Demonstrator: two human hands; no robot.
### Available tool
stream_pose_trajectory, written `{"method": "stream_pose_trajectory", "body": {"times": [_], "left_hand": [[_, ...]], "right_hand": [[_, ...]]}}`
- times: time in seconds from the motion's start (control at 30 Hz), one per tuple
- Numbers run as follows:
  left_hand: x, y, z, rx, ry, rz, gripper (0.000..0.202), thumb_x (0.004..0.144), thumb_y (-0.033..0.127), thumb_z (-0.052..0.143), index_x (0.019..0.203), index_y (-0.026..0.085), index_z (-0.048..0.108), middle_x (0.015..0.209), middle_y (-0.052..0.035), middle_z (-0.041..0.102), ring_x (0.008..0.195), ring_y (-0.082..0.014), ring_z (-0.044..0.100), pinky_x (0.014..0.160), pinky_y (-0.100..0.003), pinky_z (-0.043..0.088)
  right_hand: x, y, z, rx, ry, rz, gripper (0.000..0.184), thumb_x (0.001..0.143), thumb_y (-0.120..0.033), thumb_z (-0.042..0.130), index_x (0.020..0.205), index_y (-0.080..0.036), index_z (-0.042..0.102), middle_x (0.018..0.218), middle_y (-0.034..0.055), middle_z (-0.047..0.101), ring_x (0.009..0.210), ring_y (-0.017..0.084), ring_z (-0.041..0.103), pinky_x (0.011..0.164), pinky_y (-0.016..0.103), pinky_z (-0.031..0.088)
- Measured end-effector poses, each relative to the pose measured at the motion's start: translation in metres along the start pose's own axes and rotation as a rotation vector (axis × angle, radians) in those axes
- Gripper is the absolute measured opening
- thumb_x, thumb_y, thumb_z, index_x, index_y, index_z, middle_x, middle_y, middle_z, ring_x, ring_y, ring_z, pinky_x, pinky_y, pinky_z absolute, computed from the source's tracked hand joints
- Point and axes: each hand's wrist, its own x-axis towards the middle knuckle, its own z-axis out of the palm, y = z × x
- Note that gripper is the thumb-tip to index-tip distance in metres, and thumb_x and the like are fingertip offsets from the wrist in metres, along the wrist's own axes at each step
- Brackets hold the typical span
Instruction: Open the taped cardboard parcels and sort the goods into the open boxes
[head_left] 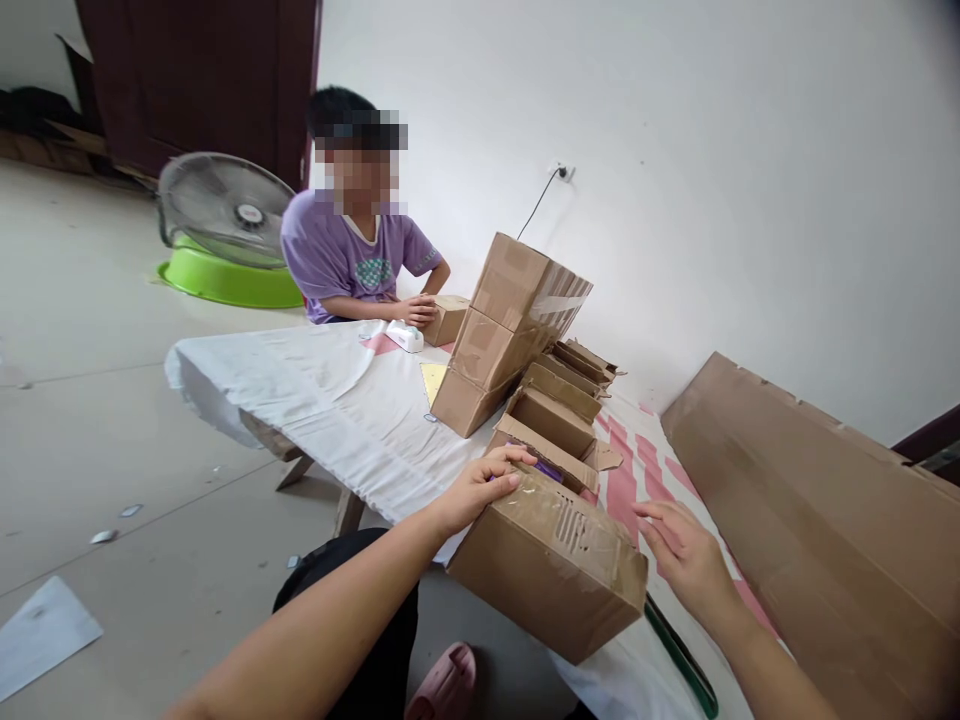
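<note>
A taped brown cardboard box [551, 570] lies tilted at the near edge of the table [315, 390]. My left hand [480, 487] rests on its far left top corner, fingers curled over the edge. My right hand [686, 555] hovers beside the box's right end with fingers spread, touching or nearly touching it. Just behind stand several open cardboard boxes [555, 420] in a row, one with something purple inside.
A stack of closed boxes [510, 320] leans at the table's middle. Across the table sits a person in a purple shirt [352, 260], hands on a small box [448, 318] near a white tape dispenser [405, 336]. Large flat cardboard [817, 530] leans at right. A fan [225, 210] stands on the floor.
</note>
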Motion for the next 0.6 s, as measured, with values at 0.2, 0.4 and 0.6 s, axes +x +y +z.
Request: {"method": "stream_pose_trajectory", "body": {"times": [0.2, 0.4, 0.6], "left_hand": [[0.000, 0.001, 0.000, 0.003, -0.001, 0.000, 0.035, 0.082, 0.048, 0.066, 0.062, 0.019, 0.066, 0.124, -0.0088, 0.065, 0.136, -0.0305, 0.040, 0.116, -0.048, 0.023], [0.001, -0.002, -0.002, 0.004, -0.018, 0.010, 0.039, 0.081, 0.051, 0.066, 0.060, 0.019, 0.062, 0.123, -0.0094, 0.066, 0.134, -0.0300, 0.041, 0.115, -0.048, 0.024], [0.002, 0.000, -0.001, 0.012, -0.018, 0.013, 0.043, 0.080, 0.053, 0.066, 0.055, 0.019, 0.058, 0.121, -0.0092, 0.067, 0.133, -0.0299, 0.043, 0.113, -0.047, 0.026]], "right_hand": [[0.053, -0.056, 0.018, 0.091, -0.194, -0.339, 0.021, 0.097, -0.021, 0.048, 0.110, -0.022, 0.064, 0.103, 0.0065, 0.072, 0.099, 0.021, 0.066, 0.089, 0.040, 0.054], [0.077, -0.066, 0.030, 0.031, -0.317, -0.508, 0.017, 0.093, -0.014, 0.051, 0.104, -0.019, 0.063, 0.102, 0.0060, 0.071, 0.095, 0.020, 0.066, 0.083, 0.035, 0.054], [0.069, -0.079, 0.028, -0.121, -0.210, -0.648, 0.012, 0.093, -0.014, 0.053, 0.094, -0.018, 0.065, 0.090, 0.0057, 0.071, 0.087, 0.019, 0.063, 0.079, 0.033, 0.049]]}}
